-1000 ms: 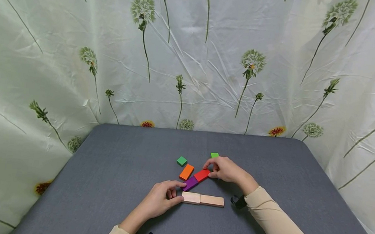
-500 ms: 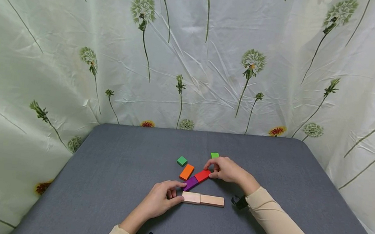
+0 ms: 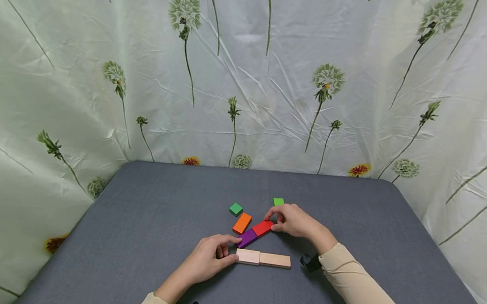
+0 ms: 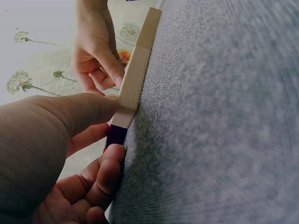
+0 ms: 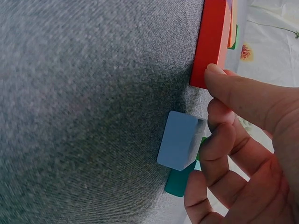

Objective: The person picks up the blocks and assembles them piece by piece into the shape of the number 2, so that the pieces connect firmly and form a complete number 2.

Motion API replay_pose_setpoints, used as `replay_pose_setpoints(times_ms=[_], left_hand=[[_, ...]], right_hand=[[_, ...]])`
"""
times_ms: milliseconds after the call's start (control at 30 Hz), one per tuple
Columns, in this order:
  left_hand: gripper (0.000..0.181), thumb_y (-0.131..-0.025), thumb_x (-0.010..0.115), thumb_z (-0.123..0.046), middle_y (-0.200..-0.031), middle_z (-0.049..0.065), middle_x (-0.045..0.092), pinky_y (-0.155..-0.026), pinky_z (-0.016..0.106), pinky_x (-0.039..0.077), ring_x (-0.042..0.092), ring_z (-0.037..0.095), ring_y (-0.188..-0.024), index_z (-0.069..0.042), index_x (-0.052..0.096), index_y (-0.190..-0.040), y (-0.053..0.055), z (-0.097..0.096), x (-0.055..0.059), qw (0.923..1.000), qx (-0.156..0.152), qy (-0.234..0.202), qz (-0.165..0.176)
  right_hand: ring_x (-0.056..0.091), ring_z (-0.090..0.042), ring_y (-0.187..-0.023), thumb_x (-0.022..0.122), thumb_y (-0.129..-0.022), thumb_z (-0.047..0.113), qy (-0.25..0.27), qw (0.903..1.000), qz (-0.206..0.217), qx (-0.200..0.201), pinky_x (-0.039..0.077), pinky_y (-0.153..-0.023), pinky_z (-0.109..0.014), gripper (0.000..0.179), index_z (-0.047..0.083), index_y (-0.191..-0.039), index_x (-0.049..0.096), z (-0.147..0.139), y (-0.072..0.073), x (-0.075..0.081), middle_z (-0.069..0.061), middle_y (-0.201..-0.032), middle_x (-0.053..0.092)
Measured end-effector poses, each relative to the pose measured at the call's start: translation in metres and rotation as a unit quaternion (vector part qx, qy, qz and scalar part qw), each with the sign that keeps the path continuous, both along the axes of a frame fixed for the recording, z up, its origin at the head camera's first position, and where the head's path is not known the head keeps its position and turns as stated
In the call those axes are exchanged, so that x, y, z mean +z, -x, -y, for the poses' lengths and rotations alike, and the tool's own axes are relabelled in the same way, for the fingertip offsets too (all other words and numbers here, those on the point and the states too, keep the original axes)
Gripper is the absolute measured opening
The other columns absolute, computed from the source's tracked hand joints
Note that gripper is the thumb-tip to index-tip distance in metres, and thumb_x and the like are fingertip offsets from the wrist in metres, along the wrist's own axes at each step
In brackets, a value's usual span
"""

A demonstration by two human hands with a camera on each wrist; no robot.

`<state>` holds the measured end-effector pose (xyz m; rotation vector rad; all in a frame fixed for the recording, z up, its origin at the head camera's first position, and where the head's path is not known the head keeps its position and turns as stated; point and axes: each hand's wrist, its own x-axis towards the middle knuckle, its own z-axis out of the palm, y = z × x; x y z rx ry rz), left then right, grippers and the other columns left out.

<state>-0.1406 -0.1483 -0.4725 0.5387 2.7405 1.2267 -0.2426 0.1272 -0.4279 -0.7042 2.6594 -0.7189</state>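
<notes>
A purple block and a red block lie end to end in a slanting row. My left hand touches the purple block's near end with an extended index finger. Its thumb rests against the left end of a pale wooden block; a second wooden block abuts that one on the right. With thumb and index finger, my right hand pinches the far right end of the red block. Beneath its curled fingers, a blue block and a teal block appear in the right wrist view.
An orange block lies close behind the purple one, with a dark green block further back. Beyond the right hand sits a light green block, partly covered. The grey table ends at a flowered curtain.
</notes>
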Motion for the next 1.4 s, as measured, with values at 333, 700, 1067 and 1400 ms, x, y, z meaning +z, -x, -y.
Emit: replay_pose_setpoints(times_ms=[333,700,1067,1400], left_hand=[[0.035,-0.096,0.083,-0.023,-0.083,-0.008,0.059,-0.062,0.023,0.041,0.050,0.004,-0.069,-0.017,0.077,-0.130,0.000,0.000,-0.001,1.0000,0.000,0.000,0.002],[0.035,-0.096,0.083,-0.023,-0.083,-0.007,0.060,-0.062,0.023,0.041,0.050,0.004,-0.069,-0.018,0.076,-0.130,0.001,0.001,-0.003,1.0000,-0.004,-0.009,0.002],[0.035,-0.095,0.083,-0.023,-0.083,-0.008,0.060,-0.062,0.023,0.042,0.050,0.003,-0.068,-0.019,0.077,-0.129,0.001,0.002,-0.004,0.9999,-0.002,-0.010,-0.008],[0.035,-0.095,0.084,-0.023,-0.083,-0.008,0.060,-0.062,0.023,0.042,0.050,0.003,-0.068,-0.019,0.077,-0.129,0.001,0.002,-0.004,0.9999,-0.005,-0.010,-0.008]], right_hand=[[0.044,-0.009,-0.062,0.077,-0.099,0.010,0.009,0.9999,-0.007,0.011,0.036,-0.062,-0.024,0.020,0.018,-0.117,0.077,-0.002,0.000,-0.002,0.004,-0.071,0.054],[0.046,-0.007,-0.061,0.078,-0.099,0.012,0.025,0.9996,0.009,0.006,0.039,-0.062,-0.023,0.033,0.012,-0.131,0.074,-0.011,0.000,0.001,0.006,-0.070,0.053],[0.048,-0.009,-0.066,0.080,-0.098,0.015,0.027,0.9993,0.012,-0.025,0.039,-0.063,-0.025,0.029,0.007,-0.125,0.074,-0.032,-0.002,0.002,0.004,-0.073,0.056],[0.047,-0.009,-0.063,0.080,-0.098,0.018,0.018,0.9989,0.004,-0.042,0.038,-0.061,-0.025,0.026,0.008,-0.121,0.074,-0.042,-0.005,0.000,0.004,-0.071,0.056]])
